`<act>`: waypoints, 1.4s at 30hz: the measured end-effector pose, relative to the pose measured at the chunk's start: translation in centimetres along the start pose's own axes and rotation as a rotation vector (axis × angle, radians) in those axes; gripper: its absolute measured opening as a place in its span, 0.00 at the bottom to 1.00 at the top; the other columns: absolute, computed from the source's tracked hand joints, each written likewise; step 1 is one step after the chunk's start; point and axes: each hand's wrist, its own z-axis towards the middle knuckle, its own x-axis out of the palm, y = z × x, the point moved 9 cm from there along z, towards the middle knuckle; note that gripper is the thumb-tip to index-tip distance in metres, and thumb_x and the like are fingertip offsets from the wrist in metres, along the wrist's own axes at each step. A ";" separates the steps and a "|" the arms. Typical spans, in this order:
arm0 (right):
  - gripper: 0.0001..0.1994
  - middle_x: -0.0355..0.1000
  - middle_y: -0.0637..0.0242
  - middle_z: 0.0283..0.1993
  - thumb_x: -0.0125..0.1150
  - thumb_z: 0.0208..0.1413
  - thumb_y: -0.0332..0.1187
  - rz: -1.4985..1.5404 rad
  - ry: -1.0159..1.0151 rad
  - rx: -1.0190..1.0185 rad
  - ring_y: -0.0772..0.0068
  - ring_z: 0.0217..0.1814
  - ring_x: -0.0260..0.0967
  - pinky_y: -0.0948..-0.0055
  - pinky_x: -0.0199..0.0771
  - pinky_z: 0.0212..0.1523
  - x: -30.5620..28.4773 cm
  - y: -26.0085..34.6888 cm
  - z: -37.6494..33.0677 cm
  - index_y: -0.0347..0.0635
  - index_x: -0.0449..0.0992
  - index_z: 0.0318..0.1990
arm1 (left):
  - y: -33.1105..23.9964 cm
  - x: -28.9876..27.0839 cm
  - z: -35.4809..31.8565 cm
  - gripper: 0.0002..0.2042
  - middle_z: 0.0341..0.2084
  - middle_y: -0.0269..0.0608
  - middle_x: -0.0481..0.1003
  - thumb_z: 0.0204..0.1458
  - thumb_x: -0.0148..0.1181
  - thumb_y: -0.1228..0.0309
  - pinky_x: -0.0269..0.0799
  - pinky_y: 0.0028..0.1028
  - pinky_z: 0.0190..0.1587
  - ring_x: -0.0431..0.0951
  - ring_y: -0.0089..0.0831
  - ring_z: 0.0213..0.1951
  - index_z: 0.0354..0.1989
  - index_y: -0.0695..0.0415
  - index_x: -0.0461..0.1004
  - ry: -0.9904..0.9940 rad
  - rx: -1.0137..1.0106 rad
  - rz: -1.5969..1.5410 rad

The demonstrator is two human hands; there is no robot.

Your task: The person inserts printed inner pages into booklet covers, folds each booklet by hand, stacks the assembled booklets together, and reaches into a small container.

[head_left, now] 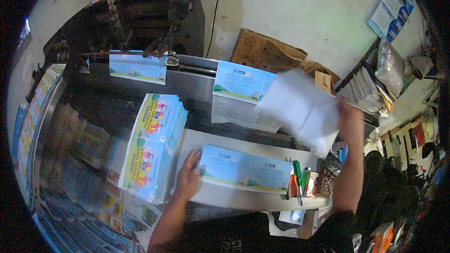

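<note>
The left hand lies flat, fingers spread, on the pale tabletop, its fingertips touching the left edge of a wide printed sheet that is light blue above with a green band along its lower edge. Just right of that sheet stand a green-handled screwdriver and orange-handled pliers. Left of the sheet, beside the left hand, sits a stack of colourful printed covers, blue, green and yellow. Above and right of the sheet, the right hand holds up a white sheet, blurred, showing its blank side. Beyond the flat sheet, a matching blue-and-green print stands against the steel machine bed, and another like it sits farther left under the dark machine. Behind them a brown cardboard piece leans on the wall, and far right a blue-and-white wall calendar hangs above stacked paper bundles.
</note>
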 end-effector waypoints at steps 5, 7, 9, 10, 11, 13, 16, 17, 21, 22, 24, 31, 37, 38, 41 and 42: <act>0.22 0.71 0.52 0.54 0.45 0.55 0.15 -0.007 -0.580 -0.217 0.53 0.55 0.71 0.63 0.69 0.53 -4.4 -6.5 2.0 0.44 0.70 0.56 | -1.0 0.6 0.2 0.34 0.59 0.60 0.62 0.54 0.57 0.71 0.55 0.36 0.64 0.61 0.43 0.63 0.66 0.66 0.49 0.015 -0.067 0.118; 0.22 0.69 0.52 0.57 0.46 0.55 0.17 -0.012 -0.466 -0.219 0.51 0.60 0.67 0.61 0.67 0.58 0.2 -10.2 1.7 0.44 0.69 0.56 | -0.6 0.6 0.1 0.34 0.59 0.60 0.62 0.53 0.58 0.72 0.56 0.36 0.64 0.62 0.43 0.63 0.66 0.66 0.50 0.024 -0.074 0.146; 0.15 0.67 0.52 0.58 0.48 0.55 0.21 0.505 -0.175 0.088 0.47 0.65 0.60 0.58 0.58 0.64 7.6 -13.7 0.1 0.39 0.71 0.50 | -0.1 -0.3 -0.1 0.34 0.59 0.60 0.63 0.52 0.59 0.74 0.56 0.35 0.63 0.62 0.43 0.62 0.66 0.66 0.51 -0.012 -0.096 0.198; 0.15 0.67 0.53 0.59 0.50 0.54 0.22 0.240 -0.172 -0.032 0.46 0.64 0.60 0.59 0.58 0.64 8.8 -13.3 -1.7 0.39 0.71 0.50 | -0.3 -0.1 -0.1 0.33 0.59 0.60 0.63 0.53 0.59 0.73 0.57 0.35 0.63 0.63 0.43 0.62 0.66 0.66 0.51 -0.012 -0.067 0.198; 0.14 0.66 0.53 0.59 0.52 0.54 0.24 -0.031 -0.173 -0.148 0.46 0.63 0.60 0.59 0.58 0.64 9.6 -12.9 -3.2 0.39 0.72 0.49 | -0.5 0.2 0.1 0.33 0.59 0.60 0.63 0.53 0.59 0.72 0.57 0.35 0.63 0.63 0.42 0.62 0.66 0.66 0.51 -0.008 -0.037 0.194; 0.18 0.66 0.52 0.58 0.53 0.50 0.21 -0.062 -0.111 -0.196 0.46 0.62 0.61 0.59 0.62 0.61 10.2 -12.5 -4.8 0.38 0.71 0.50 | -0.6 0.2 0.1 0.33 0.58 0.60 0.65 0.53 0.59 0.72 0.59 0.35 0.62 0.65 0.42 0.60 0.65 0.66 0.52 -0.006 -0.051 0.199; 0.20 0.68 0.51 0.54 0.58 0.45 0.20 -0.022 0.027 -0.169 0.45 0.57 0.64 0.57 0.67 0.56 10.1 -9.1 -6.2 0.38 0.71 0.49 | -1.3 0.5 0.2 0.32 0.56 0.60 0.66 0.53 0.59 0.70 0.59 0.36 0.61 0.66 0.43 0.60 0.65 0.66 0.53 0.015 -0.038 0.257; 0.20 0.68 0.51 0.52 0.60 0.43 0.22 0.023 0.102 -0.163 0.45 0.55 0.65 0.57 0.67 0.55 10.7 -6.3 -6.9 0.38 0.71 0.48 | -1.3 0.5 0.2 0.32 0.56 0.60 0.66 0.53 0.59 0.70 0.59 0.36 0.61 0.66 0.44 0.60 0.65 0.66 0.53 0.008 -0.033 0.243; 0.29 0.68 0.52 0.53 0.71 0.43 0.44 0.083 0.568 -0.259 0.49 0.56 0.65 0.57 0.66 0.56 14.7 7.6 -12.2 0.41 0.70 0.52 | -0.8 0.0 0.1 0.32 0.57 0.58 0.67 0.53 0.59 0.70 0.59 0.36 0.62 0.66 0.44 0.60 0.65 0.65 0.54 -0.015 -0.064 0.321; 0.35 0.62 0.52 0.62 0.69 0.43 0.53 0.161 0.531 -0.448 0.49 0.63 0.59 0.53 0.60 0.62 15.3 10.8 -14.8 0.43 0.68 0.56 | -0.9 0.3 0.2 0.32 0.57 0.58 0.67 0.53 0.59 0.70 0.59 0.36 0.62 0.66 0.44 0.60 0.65 0.65 0.54 -0.006 -0.059 0.315; 0.37 0.55 0.51 0.67 0.65 0.46 0.57 0.071 0.632 -0.648 0.46 0.66 0.55 0.50 0.57 0.63 15.1 16.7 -18.2 0.42 0.66 0.58 | -1.0 0.1 0.0 0.32 0.57 0.58 0.66 0.52 0.58 0.70 0.58 0.36 0.62 0.66 0.43 0.60 0.65 0.65 0.53 -0.023 -0.045 0.305; 0.26 0.66 0.53 0.57 0.57 0.52 0.45 0.186 0.795 -0.655 0.50 0.57 0.66 0.49 0.72 0.50 15.0 17.8 -19.1 0.45 0.66 0.57 | 0.8 0.0 0.0 0.32 0.57 0.57 0.66 0.52 0.56 0.73 0.57 0.35 0.62 0.66 0.42 0.60 0.66 0.63 0.52 -0.009 -0.055 0.143; 0.19 0.76 0.50 0.33 0.48 0.52 0.29 0.046 0.627 -0.486 0.46 0.33 0.75 0.51 0.77 0.35 10.0 14.4 -10.7 0.48 0.72 0.53 | 2.4 -0.5 -0.7 0.33 0.60 0.55 0.63 0.57 0.52 0.60 0.56 0.36 0.63 0.63 0.42 0.61 0.67 0.62 0.50 -0.033 -0.029 0.102; 0.17 0.75 0.50 0.29 0.50 0.51 0.30 -0.034 0.453 -0.498 0.46 0.30 0.75 0.50 0.76 0.32 9.1 11.4 -8.3 0.48 0.73 0.50 | 2.9 -0.5 -0.2 0.37 0.60 0.55 0.62 0.57 0.49 0.50 0.55 0.37 0.63 0.62 0.42 0.62 0.67 0.63 0.49 -0.020 -0.023 -0.077; 0.11 0.75 0.48 0.37 0.53 0.54 0.28 -0.090 0.052 -0.158 0.47 0.41 0.74 0.58 0.73 0.42 1.7 3.1 -1.2 0.40 0.77 0.44 | 1.9 -0.4 0.2 0.45 0.61 0.56 0.61 0.53 0.42 0.36 0.53 0.37 0.64 0.61 0.43 0.62 0.67 0.65 0.48 -0.009 -0.055 -0.122; 0.14 0.76 0.51 0.40 0.52 0.54 0.26 0.019 -0.139 -0.090 0.48 0.43 0.74 0.58 0.74 0.44 -0.6 0.5 0.0 0.44 0.76 0.47 | 1.7 -0.3 0.2 0.50 0.60 0.57 0.61 0.51 0.38 0.30 0.51 0.37 0.64 0.61 0.43 0.62 0.67 0.66 0.47 0.003 -0.087 -0.005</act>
